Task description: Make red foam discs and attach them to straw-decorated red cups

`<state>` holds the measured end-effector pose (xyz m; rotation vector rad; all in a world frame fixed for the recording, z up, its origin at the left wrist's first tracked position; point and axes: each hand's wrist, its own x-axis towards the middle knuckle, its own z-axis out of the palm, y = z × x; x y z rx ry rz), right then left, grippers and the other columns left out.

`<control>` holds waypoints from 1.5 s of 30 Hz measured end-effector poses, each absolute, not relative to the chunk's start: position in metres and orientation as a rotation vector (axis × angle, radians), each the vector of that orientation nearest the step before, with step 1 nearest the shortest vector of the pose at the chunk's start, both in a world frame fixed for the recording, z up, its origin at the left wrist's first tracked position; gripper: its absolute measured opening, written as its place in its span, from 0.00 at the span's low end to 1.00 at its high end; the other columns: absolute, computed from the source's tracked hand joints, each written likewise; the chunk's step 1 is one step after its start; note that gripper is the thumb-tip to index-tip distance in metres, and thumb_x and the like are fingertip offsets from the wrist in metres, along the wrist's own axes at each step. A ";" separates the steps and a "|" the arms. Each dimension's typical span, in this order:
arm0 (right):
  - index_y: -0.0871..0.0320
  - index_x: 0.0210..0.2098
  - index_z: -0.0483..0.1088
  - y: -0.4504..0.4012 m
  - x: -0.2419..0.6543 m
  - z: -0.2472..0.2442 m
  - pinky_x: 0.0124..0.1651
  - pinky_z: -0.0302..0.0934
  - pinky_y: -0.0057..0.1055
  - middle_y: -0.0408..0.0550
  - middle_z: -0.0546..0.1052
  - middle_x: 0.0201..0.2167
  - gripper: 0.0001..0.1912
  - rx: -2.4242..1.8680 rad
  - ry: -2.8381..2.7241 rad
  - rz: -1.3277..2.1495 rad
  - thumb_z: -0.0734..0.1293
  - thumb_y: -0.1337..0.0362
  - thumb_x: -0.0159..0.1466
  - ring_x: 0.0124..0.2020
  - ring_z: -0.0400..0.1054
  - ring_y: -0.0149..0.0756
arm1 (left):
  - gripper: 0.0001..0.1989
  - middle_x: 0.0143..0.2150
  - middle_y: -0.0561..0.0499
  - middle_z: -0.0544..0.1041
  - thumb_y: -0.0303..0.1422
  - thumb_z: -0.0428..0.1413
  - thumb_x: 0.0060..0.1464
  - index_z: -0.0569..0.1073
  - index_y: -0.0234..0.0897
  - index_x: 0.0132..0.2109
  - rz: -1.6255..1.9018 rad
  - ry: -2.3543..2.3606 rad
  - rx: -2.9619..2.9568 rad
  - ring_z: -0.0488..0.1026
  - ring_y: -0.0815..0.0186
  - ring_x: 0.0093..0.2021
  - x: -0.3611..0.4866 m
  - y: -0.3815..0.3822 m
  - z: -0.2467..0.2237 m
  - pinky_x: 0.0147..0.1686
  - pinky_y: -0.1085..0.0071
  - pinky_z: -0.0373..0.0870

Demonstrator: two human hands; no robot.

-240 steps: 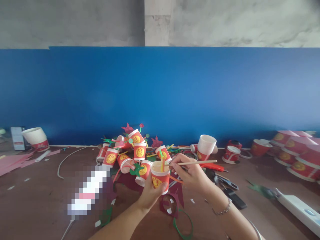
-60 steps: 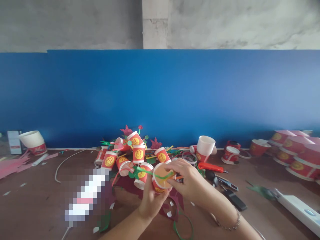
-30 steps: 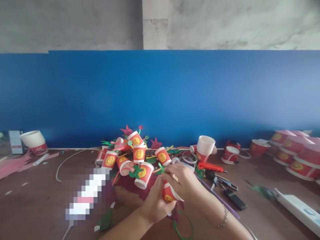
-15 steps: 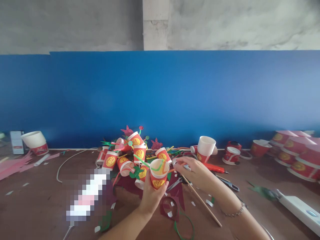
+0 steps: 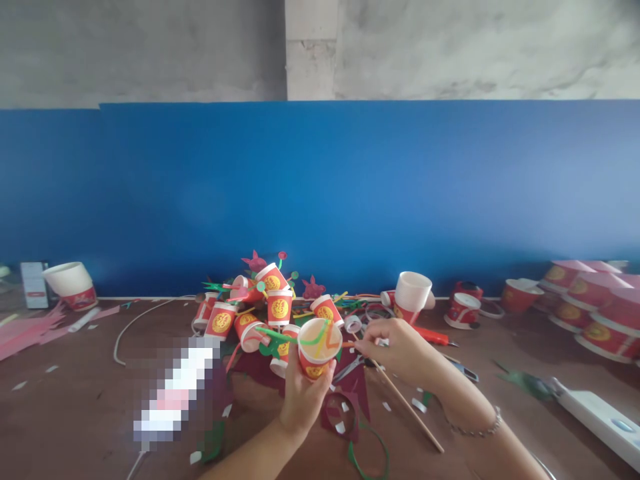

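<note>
Cup [image 5: 311,369] is at six o'clock, left hand [image 5: 306,400] wrapped around it; right hand [image 5: 397,350], fingers narrow, seemingly pinches the orange straw [image 5: 348,345] at the cup's three o'clock. Best grip lightly, straw straight, avoiding creases.

One red-and-white paper cup [image 5: 314,371] being held; around it, one slender wooden stick [image 5: 407,405] lying four o'clock, two magenta eared cutouts [image 5: 255,262], eleven-to-twelve.

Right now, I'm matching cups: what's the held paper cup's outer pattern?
The paper cup is red with a yellow emblem; head view.
</note>
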<state>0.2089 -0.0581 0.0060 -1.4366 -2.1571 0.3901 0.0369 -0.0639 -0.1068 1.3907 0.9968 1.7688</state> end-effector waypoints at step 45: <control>0.54 0.41 0.72 -0.067 0.181 -0.002 0.40 0.59 0.28 0.46 0.77 0.38 0.25 -1.332 -2.205 0.587 0.59 0.78 0.46 0.39 0.69 0.37 | 0.19 0.44 0.47 0.72 0.26 0.59 0.50 0.65 0.39 0.49 1.405 0.538 1.437 0.72 0.59 0.43 0.036 -0.070 -0.107 0.43 0.64 0.70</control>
